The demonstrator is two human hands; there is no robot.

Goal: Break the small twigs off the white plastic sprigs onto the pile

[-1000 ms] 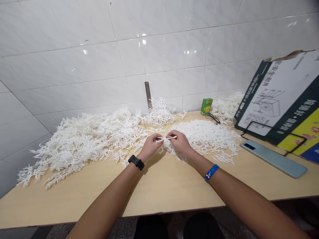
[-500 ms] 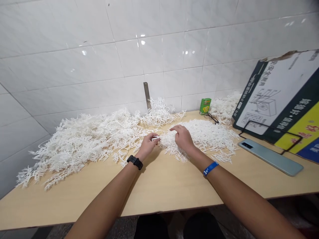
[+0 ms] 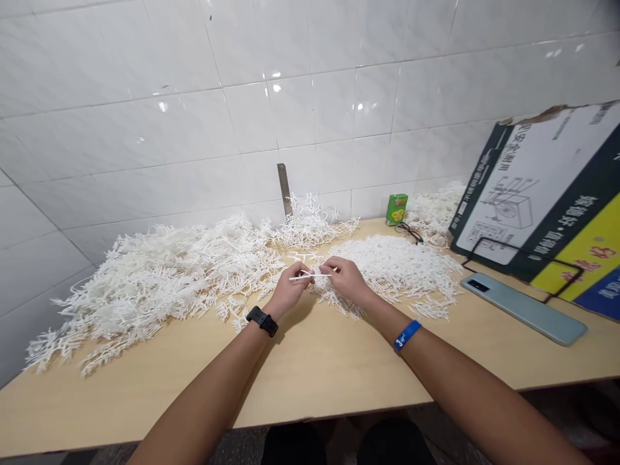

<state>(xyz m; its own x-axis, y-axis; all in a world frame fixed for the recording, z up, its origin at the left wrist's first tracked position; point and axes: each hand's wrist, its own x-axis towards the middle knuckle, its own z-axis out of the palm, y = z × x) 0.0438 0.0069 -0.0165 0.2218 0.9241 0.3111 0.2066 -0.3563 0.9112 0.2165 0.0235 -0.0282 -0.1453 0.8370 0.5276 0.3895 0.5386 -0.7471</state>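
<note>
My left hand (image 3: 287, 290), with a black watch on its wrist, pinches a thin white branched piece (image 3: 300, 278), probably plastic. My right hand (image 3: 347, 280), a blue band on its wrist, meets the piece's right end with closed fingertips. Both hands hover just above the table, a short gap apart. To the left spreads a big heap of white branched pieces (image 3: 194, 265). Beside and behind my right hand lies a flatter heap of short white pieces (image 3: 402, 265). The exact grip of the right fingertips is partly hidden.
A metal ruler (image 3: 285, 188) leans on the tiled wall behind a small white heap (image 3: 310, 219). Further right are a green box (image 3: 396, 210), black-framed glasses (image 3: 409, 232), another white heap (image 3: 436, 210), a phone (image 3: 526, 307), a black wire stand (image 3: 527, 248) and a large printed carton (image 3: 542, 206).
My right hand has moved left and slightly down, closing its fingers at the white piece. It was more open and farther away before. My left hand keeps its pinch.
</note>
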